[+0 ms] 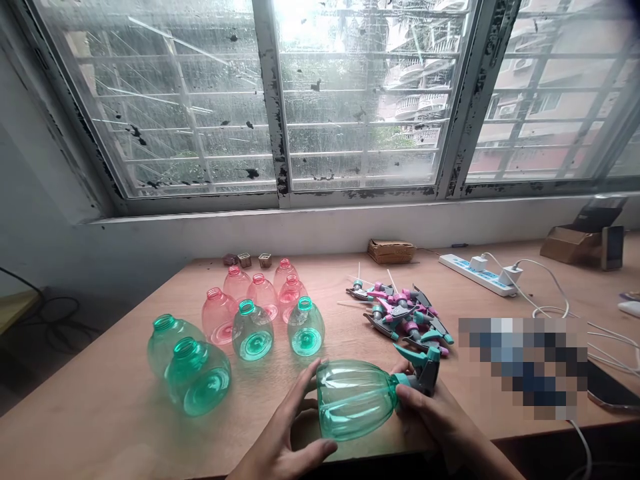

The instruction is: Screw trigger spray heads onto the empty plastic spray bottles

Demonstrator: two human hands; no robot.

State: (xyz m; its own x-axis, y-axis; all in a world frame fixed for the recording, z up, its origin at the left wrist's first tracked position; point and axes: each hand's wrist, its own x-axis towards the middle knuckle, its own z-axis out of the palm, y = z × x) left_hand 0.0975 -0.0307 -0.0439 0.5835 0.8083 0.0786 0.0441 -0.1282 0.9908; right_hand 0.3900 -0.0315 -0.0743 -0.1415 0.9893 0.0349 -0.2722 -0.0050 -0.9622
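A clear green spray bottle (356, 400) lies on its side in the air near the table's front edge, base to the left. Its black and teal trigger head (425, 370) sits at the neck. My right hand (433, 407) is closed around the neck just below the trigger, thumb in front. My left hand (287, 430) is at the base with its fingers spread and curved, thumb apart below; whether the fingertips touch the plastic is hard to see. Left of the hands stand green bottles without heads (200, 377) and, behind, several pink ones (220, 317).
A pile of pink, teal and black trigger heads (405, 317) lies beyond my right hand. Farther back are a white power strip (475, 275) with cables, a brown box (391, 251) and an open carton (570, 245). A dark phone (613, 387) lies at the right edge.
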